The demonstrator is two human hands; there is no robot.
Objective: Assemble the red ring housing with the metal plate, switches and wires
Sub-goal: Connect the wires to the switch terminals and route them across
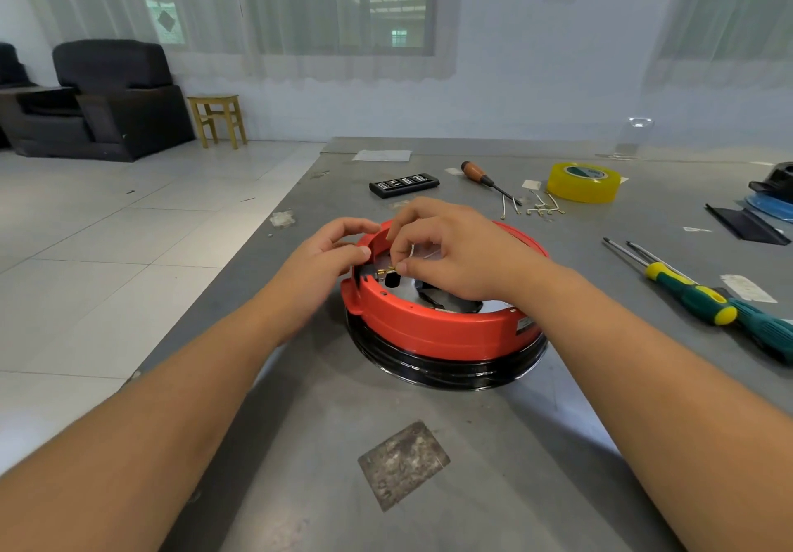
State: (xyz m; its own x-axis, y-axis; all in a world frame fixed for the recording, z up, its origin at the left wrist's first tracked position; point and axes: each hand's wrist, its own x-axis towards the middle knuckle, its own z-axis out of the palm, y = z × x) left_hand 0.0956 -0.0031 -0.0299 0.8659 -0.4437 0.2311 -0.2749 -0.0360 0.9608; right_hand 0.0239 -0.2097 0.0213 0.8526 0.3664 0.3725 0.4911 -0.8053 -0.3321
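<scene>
The red ring housing (433, 328) sits on a black base ring (446, 369) in the middle of the grey table. Inside it a shiny metal plate (407, 292) shows, partly hidden by my right hand. My left hand (330, 251) pinches the housing's left rim, thumb on the inner wall. My right hand (450, 247) reaches over the rim and holds a thin white wire (418, 253) with a brass terminal (386, 270) at the inner wall by a black switch part. More loose white wires with brass ends (538, 206) lie behind the housing.
Behind the housing lie a black bit case (403, 184), a wooden-handled screwdriver (487, 180) and a yellow tape roll (583, 181). Green-and-yellow screwdrivers (703, 300) lie at the right, black and blue parts (768, 204) at the far right. The table's left edge drops to a tiled floor.
</scene>
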